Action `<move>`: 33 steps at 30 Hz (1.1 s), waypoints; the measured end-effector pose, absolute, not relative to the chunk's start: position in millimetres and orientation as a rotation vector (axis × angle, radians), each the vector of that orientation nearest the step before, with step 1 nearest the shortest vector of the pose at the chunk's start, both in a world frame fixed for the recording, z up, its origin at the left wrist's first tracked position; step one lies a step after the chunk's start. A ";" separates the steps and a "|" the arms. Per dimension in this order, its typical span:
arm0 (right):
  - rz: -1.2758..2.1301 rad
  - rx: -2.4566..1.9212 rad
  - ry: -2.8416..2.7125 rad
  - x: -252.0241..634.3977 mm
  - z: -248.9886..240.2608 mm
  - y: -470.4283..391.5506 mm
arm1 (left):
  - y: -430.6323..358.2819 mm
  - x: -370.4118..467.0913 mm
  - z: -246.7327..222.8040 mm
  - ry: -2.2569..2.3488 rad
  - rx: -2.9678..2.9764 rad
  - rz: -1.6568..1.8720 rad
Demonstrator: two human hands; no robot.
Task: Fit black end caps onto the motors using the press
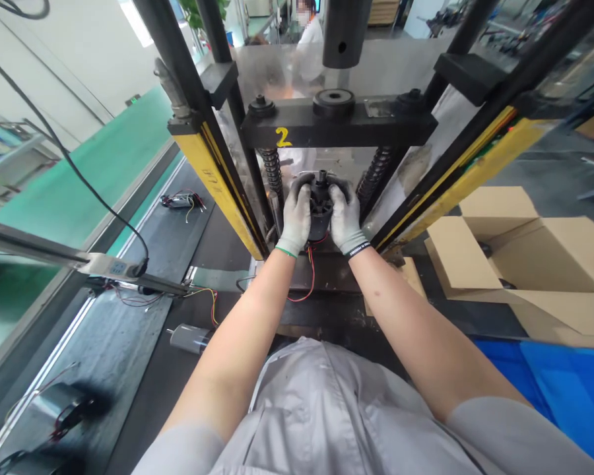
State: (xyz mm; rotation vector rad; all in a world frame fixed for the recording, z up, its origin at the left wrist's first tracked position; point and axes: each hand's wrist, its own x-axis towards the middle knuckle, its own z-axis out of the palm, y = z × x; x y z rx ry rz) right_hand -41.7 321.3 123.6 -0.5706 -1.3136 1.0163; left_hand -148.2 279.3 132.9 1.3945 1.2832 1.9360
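A dark electric motor [319, 225] with a short shaft collar on top stands upright under the crossbar of a press. Its red and yellow wires hang down at the front. My left hand [297, 214], in a light work glove, grips the motor's left side. On the opposite side my gloved right hand [344, 211] is closed round it, fingers reaching behind. Above both hands is the black press crossbar [336, 125] marked with a yellow 2, with a spring at each side. The fingertips behind the motor are partly hidden.
The press ram [345, 33] hangs overhead. Yellow light-curtain bars [218, 185] flank the opening. On the left, a conveyor belt [143, 330] carries several motors; another grey motor [191, 338] lies near my left forearm. An open cardboard box [465, 257] stands right. A person works behind the press.
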 end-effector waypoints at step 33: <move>1.001 -0.107 -2.809 -46.3 -85.4 94.8 | -173.7 -46.5 -33.1 2.496 -0.090 1.276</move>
